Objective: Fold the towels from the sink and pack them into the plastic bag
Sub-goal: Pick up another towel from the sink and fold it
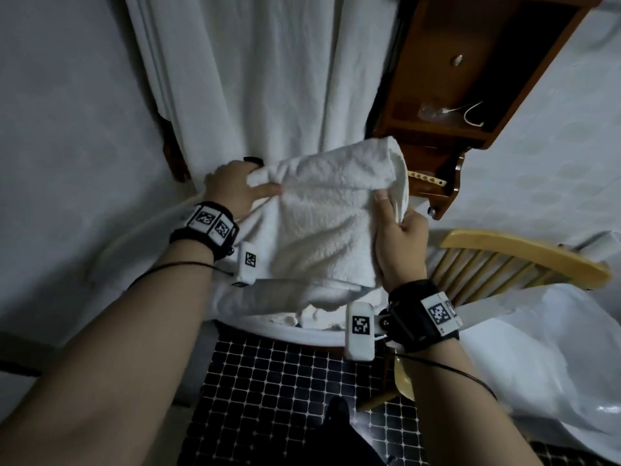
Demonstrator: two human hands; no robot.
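Seen from the head camera, the white towel (322, 213) is hanging spread between both hands over the sink (289, 331). It is hiding nearly all of the basin, so only a curved strip of front rim is showing. Under its lower edge a crumpled heap of more towels (314, 316) is peeking out; how many are lying there cannot be told. The left hand (232, 188) is gripping the towel's upper left corner, with the cloth bunching over its fingers. The right hand (400, 243) is pinching the right edge, thumb pressing on the front and the other fingers curling behind, out of sight. Both wrists are wearing black bands with printed marker tags.

To the right, the plastic bag (544, 348) is lying pale and glossy against a wooden chair (524, 260), running off the frame's edge; its opening is not showing. A white curtain (268, 79) is hanging behind the towel, beside a brown wooden cabinet (470, 79). A dark tiled floor (285, 381) is showing below the sink.
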